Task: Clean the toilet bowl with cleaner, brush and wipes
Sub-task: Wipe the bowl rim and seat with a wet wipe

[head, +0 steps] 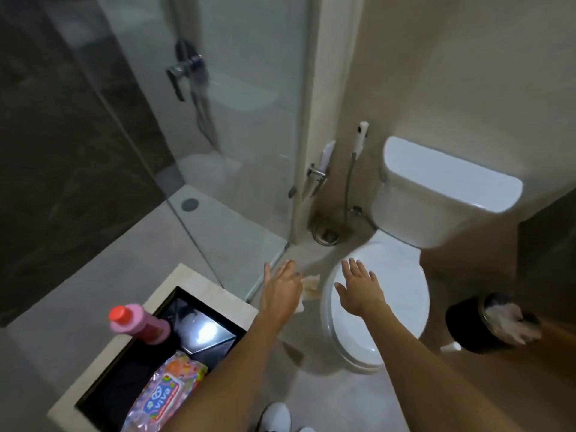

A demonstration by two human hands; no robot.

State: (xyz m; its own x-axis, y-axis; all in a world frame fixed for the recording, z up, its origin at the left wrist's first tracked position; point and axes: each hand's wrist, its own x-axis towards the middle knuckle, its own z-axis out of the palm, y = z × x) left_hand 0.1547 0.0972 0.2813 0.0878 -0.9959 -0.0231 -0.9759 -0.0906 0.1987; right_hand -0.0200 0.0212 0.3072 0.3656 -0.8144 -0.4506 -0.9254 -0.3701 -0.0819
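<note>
Reaching toward closed toilet lid (386,294); left hand (280,288) and right hand (361,288) empty, fingers spread. Opening step, judged. Next: lift lid, fetch pink cleaner bottle (140,325) and wipes pack (165,391) from worktop (199,279) at left

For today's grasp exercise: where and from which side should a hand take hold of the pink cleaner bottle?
Grip the pink cleaner bottle around its body below the red cap, coming from above and the right. It lies tilted on the sink rim, cap pointing up-left, and its body looks widest there.
</note>
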